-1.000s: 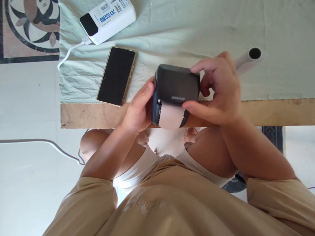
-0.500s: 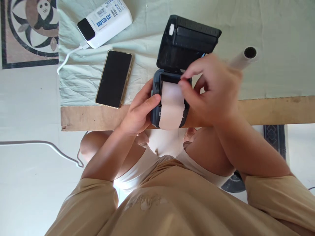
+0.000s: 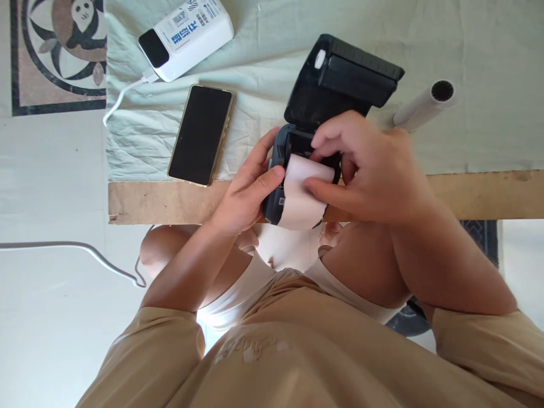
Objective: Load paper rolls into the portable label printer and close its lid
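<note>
The printer (image 3: pixel 280 187) sits at the near edge of the table (image 3: pixel 488 192), over the person's lap, with its lid (image 3: pixel 344 85) swung fully open and tilted away toward the cloth (image 3: pixel 297 34). The left hand (image 3: pixel 244 192) is closed around the printer's left side, thumb pressed on the upper left corner of the body. The right hand (image 3: pixel 374 170) is curled over the open paper bay; its thumb and forefinger pinch the paper roll (image 3: pixel 304 181) at the top of the bay. A strip of paper runs from the roll down over the printer's front face and hangs past its lower edge. Whether the roll is seated in the bay or lifted slightly out of it cannot be told, since the fingers cover its right end. A phone (image 3: pixel 201 134) lies face up with a dark screen on the cloth, just left of the printer. A white power bank (image 3: pixel 187 37) lies beyond the phone, with a white cable (image 3: pixel 123 96) plugged in and running off the cloth's left edge. A paper tube (image 3: pixel 427 105) lies on the cloth to the right of the lid, behind the right hand.
</note>
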